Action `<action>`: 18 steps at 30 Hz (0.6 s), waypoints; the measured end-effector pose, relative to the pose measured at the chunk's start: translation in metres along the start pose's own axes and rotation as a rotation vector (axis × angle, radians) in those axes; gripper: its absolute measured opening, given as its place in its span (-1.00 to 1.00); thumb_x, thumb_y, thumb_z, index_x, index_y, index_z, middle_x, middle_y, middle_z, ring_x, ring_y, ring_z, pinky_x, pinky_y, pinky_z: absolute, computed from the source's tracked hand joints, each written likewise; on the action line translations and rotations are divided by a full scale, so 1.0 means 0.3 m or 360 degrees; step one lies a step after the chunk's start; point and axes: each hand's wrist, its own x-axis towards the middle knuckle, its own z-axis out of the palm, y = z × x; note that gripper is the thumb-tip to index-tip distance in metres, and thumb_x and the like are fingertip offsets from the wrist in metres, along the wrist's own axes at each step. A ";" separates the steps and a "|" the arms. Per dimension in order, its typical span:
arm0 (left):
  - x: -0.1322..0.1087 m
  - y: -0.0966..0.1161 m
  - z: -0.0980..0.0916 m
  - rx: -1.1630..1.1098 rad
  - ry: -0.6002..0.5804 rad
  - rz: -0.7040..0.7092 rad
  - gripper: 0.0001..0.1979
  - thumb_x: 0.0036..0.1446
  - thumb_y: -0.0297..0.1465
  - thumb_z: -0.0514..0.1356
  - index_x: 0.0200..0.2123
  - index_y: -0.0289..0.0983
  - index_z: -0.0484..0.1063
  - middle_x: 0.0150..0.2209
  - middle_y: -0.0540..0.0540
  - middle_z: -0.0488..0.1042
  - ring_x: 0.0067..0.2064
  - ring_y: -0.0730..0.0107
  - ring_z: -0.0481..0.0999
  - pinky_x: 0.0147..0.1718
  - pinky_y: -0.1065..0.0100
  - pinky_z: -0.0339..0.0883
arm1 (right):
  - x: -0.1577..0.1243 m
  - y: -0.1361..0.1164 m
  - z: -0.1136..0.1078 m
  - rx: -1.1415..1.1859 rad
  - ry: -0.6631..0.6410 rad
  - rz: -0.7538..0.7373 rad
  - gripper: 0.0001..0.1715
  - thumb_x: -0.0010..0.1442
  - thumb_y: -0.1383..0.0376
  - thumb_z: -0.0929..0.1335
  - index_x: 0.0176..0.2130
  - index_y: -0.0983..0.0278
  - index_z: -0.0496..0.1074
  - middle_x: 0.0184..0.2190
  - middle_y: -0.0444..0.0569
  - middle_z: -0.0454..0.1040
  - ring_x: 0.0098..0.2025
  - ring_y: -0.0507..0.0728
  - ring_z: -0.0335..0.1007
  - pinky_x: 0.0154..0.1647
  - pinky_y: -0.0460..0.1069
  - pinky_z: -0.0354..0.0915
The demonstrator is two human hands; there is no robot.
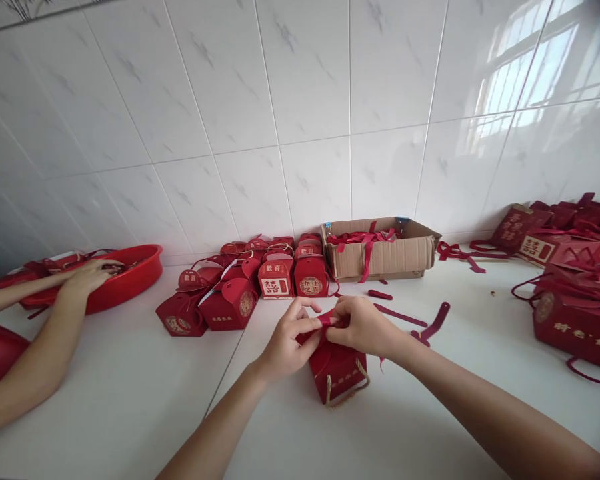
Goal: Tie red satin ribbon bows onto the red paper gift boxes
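Note:
A small red gift box [337, 370] with a beige rope handle [353, 397] stands on the white tabletop in front of me. Over its top, my left hand [290, 337] and my right hand [363, 327] meet, fingertips pinched on a red ribbon [326, 321]. Both hands are closed on this ribbon. Part of the box's top is hidden behind my fingers. A loose ribbon end hangs beside the box on the right, below my right wrist.
Several finished-looking red boxes [230, 300] stand behind to the left. A cardboard box [390, 257] of ribbons sits against the tiled wall. Loose red strips [435, 323] lie to its front right. More boxes [575, 320] crowd the right. At left, another person's hands reach into a red basin [125, 283].

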 end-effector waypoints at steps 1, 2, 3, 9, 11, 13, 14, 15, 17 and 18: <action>0.001 0.000 -0.002 -0.0007 -0.0010 0.0001 -0.81 0.20 -0.44 0.05 -0.34 -0.24 0.47 -0.13 -0.15 0.27 -0.38 0.48 0.30 -0.37 0.35 0.30 | -0.001 0.000 -0.002 -0.0032 -0.0008 -0.0025 -0.73 -0.13 0.31 0.33 -0.68 0.27 0.14 -0.61 -0.18 0.19 -0.55 -0.03 0.05 -0.59 -0.10 0.00; 0.002 -0.001 -0.004 -0.0003 -0.0006 0.0006 -0.80 0.20 -0.44 0.04 -0.35 -0.25 0.47 -0.15 -0.14 0.29 -0.38 0.47 0.32 -0.37 0.36 0.30 | -0.001 -0.001 -0.002 -0.0045 -0.0028 -0.0046 -0.77 -0.12 0.31 0.32 -0.67 0.28 0.17 -0.57 -0.15 0.24 -0.53 -0.02 0.09 -0.57 -0.10 0.03; 0.002 -0.002 -0.004 0.0009 0.0007 0.0013 -0.79 0.21 -0.44 0.03 -0.36 -0.25 0.46 -0.18 -0.14 0.30 -0.36 0.45 0.34 -0.36 0.35 0.30 | -0.001 -0.002 -0.002 -0.0047 -0.0054 -0.0062 -0.80 -0.11 0.32 0.31 -0.66 0.28 0.19 -0.54 -0.13 0.28 -0.52 -0.02 0.12 -0.55 -0.09 0.05; -0.002 -0.021 -0.004 0.0089 0.0096 0.0073 -0.81 0.22 -0.44 0.03 -0.35 -0.25 0.44 -0.27 -0.13 0.37 -0.28 0.38 0.39 -0.34 0.35 0.31 | 0.001 -0.009 -0.011 -0.0090 -0.0141 -0.0065 -0.84 -0.10 0.33 0.30 -0.64 0.29 0.25 -0.52 -0.13 0.30 -0.53 -0.02 0.12 -0.54 -0.09 0.06; -0.010 -0.033 -0.025 0.0092 0.0098 0.0106 -0.82 0.22 -0.44 0.03 -0.31 -0.26 0.43 -0.28 -0.12 0.37 -0.28 0.38 0.39 -0.36 0.37 0.30 | -0.002 -0.004 -0.039 -0.0155 -0.0184 -0.0036 -0.84 -0.08 0.30 0.31 -0.62 0.29 0.27 -0.48 -0.12 0.32 -0.51 -0.02 0.13 -0.53 -0.09 0.07; -0.021 -0.051 -0.058 0.0133 0.0069 0.0097 -0.83 0.23 -0.44 0.03 -0.30 -0.26 0.42 -0.31 -0.10 0.36 -0.31 0.41 0.38 -0.37 0.40 0.28 | -0.007 0.008 -0.080 -0.0288 -0.0267 0.0064 -0.83 -0.08 0.27 0.32 -0.61 0.28 0.27 -0.46 -0.12 0.32 -0.52 -0.02 0.12 -0.55 -0.09 0.05; -0.026 -0.062 -0.076 0.0161 0.0042 0.0064 -0.83 0.23 -0.43 0.03 -0.31 -0.25 0.43 -0.31 -0.08 0.36 -0.34 0.44 0.36 -0.39 0.41 0.27 | -0.011 0.016 -0.102 -0.0361 -0.0323 0.0134 -0.82 -0.08 0.26 0.33 -0.60 0.28 0.28 -0.47 -0.12 0.32 -0.53 -0.02 0.12 -0.57 -0.09 0.03; -0.032 -0.072 -0.092 0.0182 0.0009 0.0017 -0.83 0.23 -0.41 0.04 -0.31 -0.25 0.43 -0.32 -0.07 0.35 -0.37 0.46 0.35 -0.41 0.42 0.25 | -0.013 0.025 -0.121 -0.0422 -0.0386 0.0201 -0.82 -0.07 0.25 0.33 -0.60 0.27 0.29 -0.48 -0.12 0.31 -0.54 -0.02 0.11 -0.59 -0.08 0.01; -0.042 -0.088 -0.117 0.0164 -0.0049 -0.0085 -0.83 0.22 -0.38 0.04 -0.33 -0.24 0.42 -0.31 -0.07 0.32 -0.41 0.48 0.31 -0.49 0.44 0.21 | -0.018 0.041 -0.147 -0.0478 -0.0506 0.0268 -0.83 -0.05 0.24 0.33 -0.58 0.26 0.32 -0.53 -0.13 0.30 -0.56 0.00 0.11 -0.61 -0.08 -0.03; -0.046 -0.091 -0.123 0.0123 -0.0072 -0.0132 -0.84 0.21 -0.38 0.05 -0.34 -0.24 0.41 -0.29 -0.07 0.32 -0.40 0.46 0.32 -0.49 0.44 0.21 | -0.018 0.047 -0.153 -0.0480 -0.0537 0.0260 -0.84 -0.03 0.24 0.33 -0.56 0.26 0.33 -0.54 -0.12 0.32 -0.55 0.01 0.14 -0.60 -0.07 -0.02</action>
